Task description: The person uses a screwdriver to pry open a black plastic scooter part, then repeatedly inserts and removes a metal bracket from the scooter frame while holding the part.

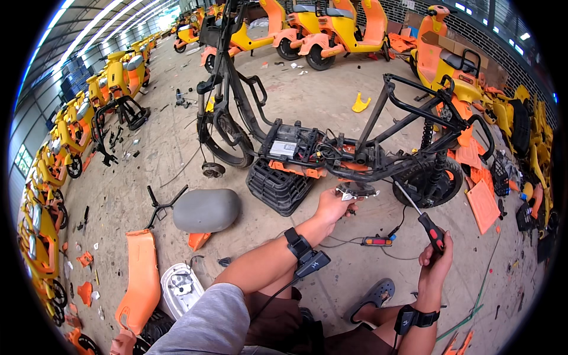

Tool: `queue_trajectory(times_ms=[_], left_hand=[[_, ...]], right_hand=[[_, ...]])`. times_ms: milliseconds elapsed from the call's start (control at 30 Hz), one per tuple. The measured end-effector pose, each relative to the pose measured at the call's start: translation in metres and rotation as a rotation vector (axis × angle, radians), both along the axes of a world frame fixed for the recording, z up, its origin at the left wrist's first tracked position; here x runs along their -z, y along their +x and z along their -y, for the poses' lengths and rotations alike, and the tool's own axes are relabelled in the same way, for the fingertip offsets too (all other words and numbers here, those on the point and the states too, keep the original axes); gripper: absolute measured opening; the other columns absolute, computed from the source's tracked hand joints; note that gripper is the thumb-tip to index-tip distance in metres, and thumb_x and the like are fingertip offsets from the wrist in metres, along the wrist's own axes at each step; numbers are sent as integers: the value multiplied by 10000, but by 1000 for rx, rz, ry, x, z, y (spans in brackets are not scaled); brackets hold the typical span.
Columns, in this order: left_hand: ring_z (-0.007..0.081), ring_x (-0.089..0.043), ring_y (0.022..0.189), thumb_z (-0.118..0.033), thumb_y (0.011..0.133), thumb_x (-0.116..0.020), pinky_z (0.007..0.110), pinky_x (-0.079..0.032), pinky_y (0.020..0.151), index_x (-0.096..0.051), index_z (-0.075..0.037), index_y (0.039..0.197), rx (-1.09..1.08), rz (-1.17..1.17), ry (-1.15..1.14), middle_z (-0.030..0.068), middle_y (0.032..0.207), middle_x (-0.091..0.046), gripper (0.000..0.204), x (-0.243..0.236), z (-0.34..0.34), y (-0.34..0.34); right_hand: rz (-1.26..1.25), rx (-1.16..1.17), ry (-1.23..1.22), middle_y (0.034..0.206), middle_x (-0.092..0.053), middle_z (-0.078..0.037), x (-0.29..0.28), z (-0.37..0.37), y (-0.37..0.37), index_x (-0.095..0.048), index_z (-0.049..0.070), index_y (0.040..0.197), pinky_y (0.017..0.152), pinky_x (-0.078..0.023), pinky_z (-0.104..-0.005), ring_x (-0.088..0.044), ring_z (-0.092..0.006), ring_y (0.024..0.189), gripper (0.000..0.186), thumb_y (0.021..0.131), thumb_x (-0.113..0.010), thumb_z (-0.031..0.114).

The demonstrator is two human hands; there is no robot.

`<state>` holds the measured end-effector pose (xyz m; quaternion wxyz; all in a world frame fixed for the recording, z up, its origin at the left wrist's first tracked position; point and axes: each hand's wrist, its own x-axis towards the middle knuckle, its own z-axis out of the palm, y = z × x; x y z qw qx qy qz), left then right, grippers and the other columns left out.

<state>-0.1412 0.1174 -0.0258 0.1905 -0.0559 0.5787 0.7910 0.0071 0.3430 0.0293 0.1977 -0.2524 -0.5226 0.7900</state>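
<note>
over grey floor (pixel 319 100), left hand (pixel 332 207) reaches forward while right hand (pixel 438 257) tilts screwdriver (pixel 431 229).

screwdriver shaft (pixel 409 198): smooth metal | frame (pixel 374 121): matt metal | crate (pixel 278 189): matt plastic

metal piece (pixel 357 190) in left hand (pixel 332 208) too small to identify; gray sleeve (pixel 210 322) cropped below

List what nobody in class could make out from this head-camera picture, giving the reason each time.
All in the head view:
Handle end of the screwdriver: covered by the right hand.
Far side of the metal part in the left hand: turned away.
Upper end of the grey sleeve: cut off by the lower edge.
Details of the distant scooters: too small.
</note>
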Motion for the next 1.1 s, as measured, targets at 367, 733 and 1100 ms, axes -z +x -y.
queue_trajectory(times_ms=[367,733,1100], left_hand=[[80,-576,672,-77,903,-611,226,-474,522,-657,3,978,-56,-20,-9,69,940,-705,119,2,-3,-2],[74,-539,642,-147,915,-601,232,-444,532,-628,-25,970,-139,179,138,50,891,-685,137,-2,1,-2],[82,-515,604,-193,909,-583,242,-424,500,-622,-17,956,-124,207,140,55,879,-676,187,-3,4,-2]], right_hand=[[2,-10,-5,509,-367,27,1,-1,1,-590,87,1053,423,-259,-246,-324,-80,417,398,957,-489,461],[0,-27,-15,496,-369,23,1,-3,1,-584,100,969,423,-270,-251,-332,-86,409,377,950,-498,467],[2,-12,-7,495,-370,22,1,0,1,-586,94,970,423,-277,-252,-333,-86,409,377,956,-488,458]])
